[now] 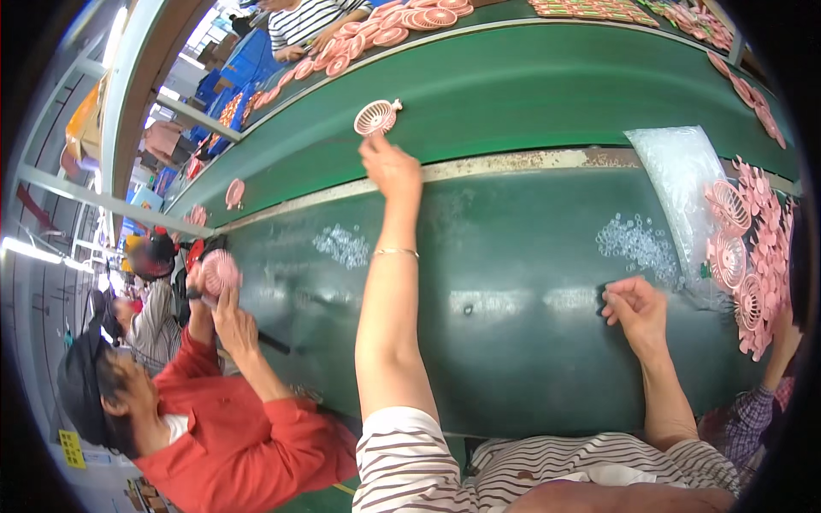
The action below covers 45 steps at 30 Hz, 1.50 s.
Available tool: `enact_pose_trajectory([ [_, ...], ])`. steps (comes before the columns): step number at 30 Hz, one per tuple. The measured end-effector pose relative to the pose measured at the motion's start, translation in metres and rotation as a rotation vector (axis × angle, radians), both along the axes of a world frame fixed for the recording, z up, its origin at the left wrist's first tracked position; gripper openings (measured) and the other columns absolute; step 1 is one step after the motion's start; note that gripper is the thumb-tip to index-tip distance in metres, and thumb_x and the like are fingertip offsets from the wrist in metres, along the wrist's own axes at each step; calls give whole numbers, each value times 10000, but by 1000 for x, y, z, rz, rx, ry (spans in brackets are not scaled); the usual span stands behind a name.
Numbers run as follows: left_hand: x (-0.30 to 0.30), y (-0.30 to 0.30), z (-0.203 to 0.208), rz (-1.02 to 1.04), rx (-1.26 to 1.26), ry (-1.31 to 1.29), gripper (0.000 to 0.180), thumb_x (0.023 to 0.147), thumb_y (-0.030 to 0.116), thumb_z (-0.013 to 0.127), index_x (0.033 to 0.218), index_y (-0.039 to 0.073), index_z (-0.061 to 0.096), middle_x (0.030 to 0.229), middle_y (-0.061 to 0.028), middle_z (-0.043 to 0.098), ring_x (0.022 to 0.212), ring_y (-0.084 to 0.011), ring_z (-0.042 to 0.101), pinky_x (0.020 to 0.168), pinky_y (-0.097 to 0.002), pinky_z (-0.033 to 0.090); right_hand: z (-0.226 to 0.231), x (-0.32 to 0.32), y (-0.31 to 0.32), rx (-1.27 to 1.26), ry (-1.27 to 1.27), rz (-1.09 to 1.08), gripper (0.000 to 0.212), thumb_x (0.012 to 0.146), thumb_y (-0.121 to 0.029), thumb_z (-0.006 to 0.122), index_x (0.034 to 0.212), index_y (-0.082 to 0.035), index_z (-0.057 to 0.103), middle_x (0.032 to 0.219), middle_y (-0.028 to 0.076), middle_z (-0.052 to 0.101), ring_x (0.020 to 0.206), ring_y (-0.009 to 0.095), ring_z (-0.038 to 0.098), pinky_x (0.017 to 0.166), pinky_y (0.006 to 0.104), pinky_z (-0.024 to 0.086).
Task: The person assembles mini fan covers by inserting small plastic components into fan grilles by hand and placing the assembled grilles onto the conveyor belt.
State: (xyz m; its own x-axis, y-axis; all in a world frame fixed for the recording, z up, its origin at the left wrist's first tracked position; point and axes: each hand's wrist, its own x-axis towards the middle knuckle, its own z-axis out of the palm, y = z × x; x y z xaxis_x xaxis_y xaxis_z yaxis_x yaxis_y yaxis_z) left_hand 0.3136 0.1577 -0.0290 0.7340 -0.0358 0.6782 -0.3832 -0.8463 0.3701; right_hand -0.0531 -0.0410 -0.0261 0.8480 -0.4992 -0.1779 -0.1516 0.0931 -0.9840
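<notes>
Stretched out over the work table, my left hand (393, 169) reaches the green conveyor belt (513, 94). Its bent fingertips meet the near rim of a pale pink round slotted piece (375, 118) with a small knob on its edge; the grip itself is partly hidden. Low over the dark green table (505, 359), my right hand (637, 309) has thumb and fingers pinched together. Something small and dark shows at those fingertips, too unclear to name. Just beyond it lies a pile of small clear rings (634, 241).
A clear plastic bag (680, 171) and a heap of pink parts (765, 248) lie at the right. More clear rings (342, 246) sit at the left. A co-worker in red (248, 427) holds a pink piece (221, 271). Pink pieces (389, 36) cover the far table.
</notes>
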Motion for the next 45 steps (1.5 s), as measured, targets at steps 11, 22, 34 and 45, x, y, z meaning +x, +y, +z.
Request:
enact_pose_trajectory([
  [11, 9, -36, 22, -175, 423, -330, 183, 699, 177, 640, 797, 23, 628, 1019, -103, 559, 1029, -303, 471, 827, -490, 343, 1, -4, -9, 99, 40, 11, 75, 822, 11, 588, 889, 44, 592, 752, 102, 634, 643, 142, 624, 560, 236, 499],
  [22, -302, -72, 47, -745, 189, 380, 259, 759, 296, 661, 672, 56, 623, 1028, -123, 595, 981, -286, 525, 867, -392, 340, 4, -1, -11, 19, -131, -73, 90, 815, -82, 616, 863, -6, 610, 655, 18, 599, 551, 59, 552, 453, 195, 424],
  [34, -297, -27, 22, -651, -267, 686, 460, 726, 216, 702, 1114, 19, 552, 993, -147, 610, 887, -237, 584, 791, -339, 458, 6, -7, -10, -33, -171, -40, 112, 799, -52, 631, 894, 7, 620, 788, 46, 628, 657, 75, 560, 585, 194, 446],
  [45, -307, -37, 14, -809, -615, 862, 234, 733, 49, 684, 929, -19, 576, 844, -122, 659, 766, -149, 631, 686, -257, 499, 2, -6, -9, 34, -187, 35, 130, 784, -56, 651, 889, 18, 630, 789, 39, 630, 696, 73, 566, 640, 204, 460],
])
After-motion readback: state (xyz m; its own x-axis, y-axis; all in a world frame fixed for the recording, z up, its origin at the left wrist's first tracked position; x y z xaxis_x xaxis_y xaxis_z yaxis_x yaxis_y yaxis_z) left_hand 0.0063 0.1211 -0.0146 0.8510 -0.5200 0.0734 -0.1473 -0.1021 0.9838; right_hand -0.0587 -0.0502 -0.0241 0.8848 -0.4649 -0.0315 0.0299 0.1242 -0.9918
